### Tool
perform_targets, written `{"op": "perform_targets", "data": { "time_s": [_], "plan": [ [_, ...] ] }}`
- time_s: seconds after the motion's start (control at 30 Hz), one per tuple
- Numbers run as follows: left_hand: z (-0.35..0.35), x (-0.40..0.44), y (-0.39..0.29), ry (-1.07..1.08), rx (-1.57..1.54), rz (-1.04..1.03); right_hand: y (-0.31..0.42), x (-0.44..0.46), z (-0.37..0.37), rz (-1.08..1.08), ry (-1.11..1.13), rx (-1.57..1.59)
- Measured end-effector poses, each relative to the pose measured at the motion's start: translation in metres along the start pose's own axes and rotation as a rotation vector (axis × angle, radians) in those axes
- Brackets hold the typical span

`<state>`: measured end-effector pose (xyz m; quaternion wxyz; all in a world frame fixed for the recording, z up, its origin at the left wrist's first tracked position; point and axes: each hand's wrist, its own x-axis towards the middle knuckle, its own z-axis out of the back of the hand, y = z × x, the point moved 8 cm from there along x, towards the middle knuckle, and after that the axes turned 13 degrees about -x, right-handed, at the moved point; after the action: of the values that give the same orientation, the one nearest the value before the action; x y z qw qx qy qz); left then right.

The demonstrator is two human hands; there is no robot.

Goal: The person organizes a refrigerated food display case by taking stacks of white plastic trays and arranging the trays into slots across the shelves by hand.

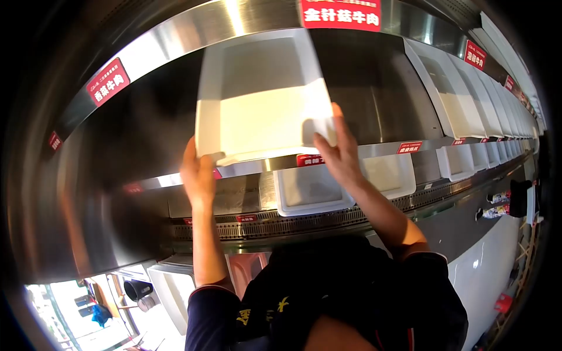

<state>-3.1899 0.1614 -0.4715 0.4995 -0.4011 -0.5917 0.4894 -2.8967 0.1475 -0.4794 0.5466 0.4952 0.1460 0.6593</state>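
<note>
A white rectangular plastic tray (263,126) is held up in front of me at the upper shelf of a steel display case, its inside facing me with nothing in it. My left hand (199,175) grips its lower left corner, thumb over the rim. On the lower right corner my right hand (341,152) is closed, thumb inside the rim and fingers along the outer side. The tray's far edge reaches up under a red sign (341,15) on the case's top rail. Whether the tray's underside touches the shelf is hidden.
More white trays (451,93) line the upper shelf to the right. Below, a white tray (310,190) and several others sit on the lower shelf. A metal shelf edge (374,150) with red labels runs between the levels. Another person (515,202) is at far right.
</note>
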Motion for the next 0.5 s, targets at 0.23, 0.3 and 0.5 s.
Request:
{"op": "perform_targets", "data": {
  "time_s": [0.23,0.3,0.5],
  "plan": [
    [0.083,0.019,-0.012,-0.306,-0.163,-0.012,0.036,0.025,-0.079,-0.21,0.265,0.366],
    [0.083,0.022,-0.026,-0.288,-0.231,-0.027,0.032,0.033,-0.087,-0.314,0.191,0.555],
    [0.074,0.022,-0.084,-0.444,-0.293,-0.18,0.062,0.052,-0.066,-0.288,0.16,0.813]
  ]
}}
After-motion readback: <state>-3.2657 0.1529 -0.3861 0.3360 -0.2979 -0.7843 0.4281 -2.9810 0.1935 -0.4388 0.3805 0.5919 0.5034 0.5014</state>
